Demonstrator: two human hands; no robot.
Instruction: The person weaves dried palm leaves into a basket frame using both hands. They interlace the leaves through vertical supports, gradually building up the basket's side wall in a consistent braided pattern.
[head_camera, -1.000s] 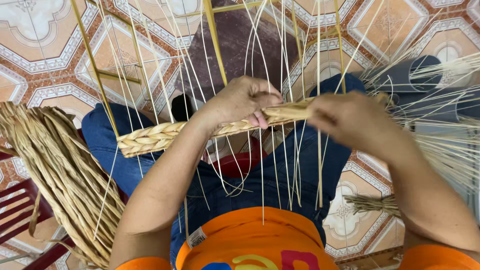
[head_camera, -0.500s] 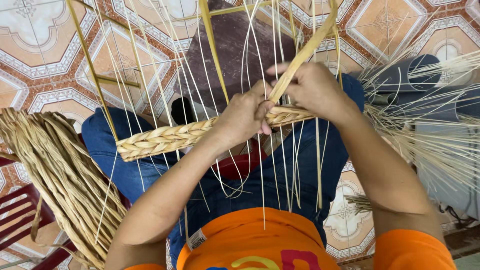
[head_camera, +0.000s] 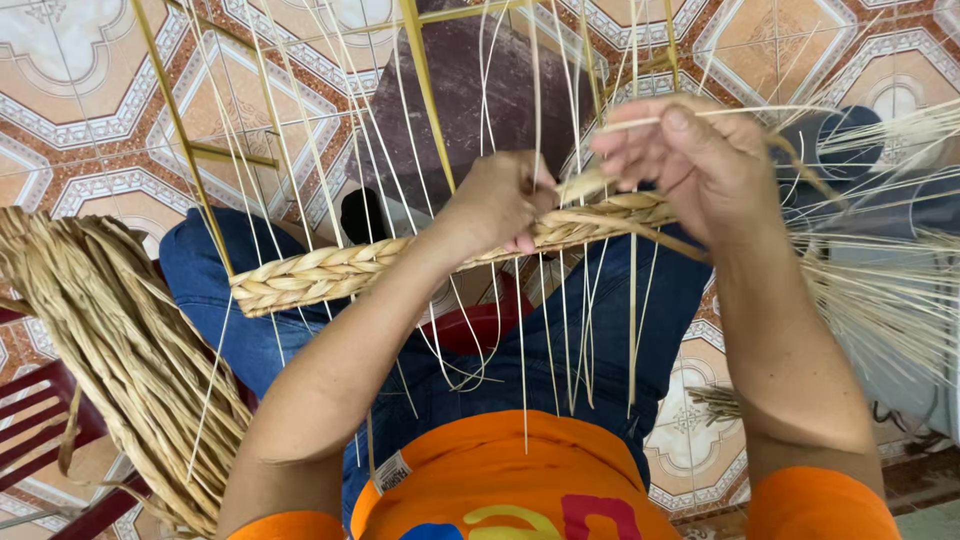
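- Two bare hands meet at one end of a braided straw band (head_camera: 400, 262), a flat plait of pale dried fibre that I take as my landmark.
- The band's long axis runs nearly level, tilted a little: its free end points down toward the person's left knee side at the lower left of the view, and its worked end rises to the right, into the hands.
- The left hand (head_camera: 500, 205) sits on top of the band at about its middle, fingers curled shut around the plait and pinching it against the thumb.
- The right hand (head_camera: 690, 160) is just beyond the band's raised end, fingers half closed; it pinches a thin straw strand (head_camera: 700, 113) that lies level above the band, and loose fibres trail off its palm.
- Thin pale upright strands (head_camera: 530, 340) cross the band at right angles, passing above and below it.
- A yellow frame (head_camera: 425, 95) of slim rods stands behind the band, one rod coming down to it near the left hand.
- Below and left of the band's free end lies a thick bundle of twisted straw rope (head_camera: 110, 340).
- Right of the band's raised end, a sheaf of loose straw (head_camera: 880, 300) fans outward.
- Under the band are blue-jeaned legs (head_camera: 620, 330), over a patterned tile floor (head_camera: 70, 110).
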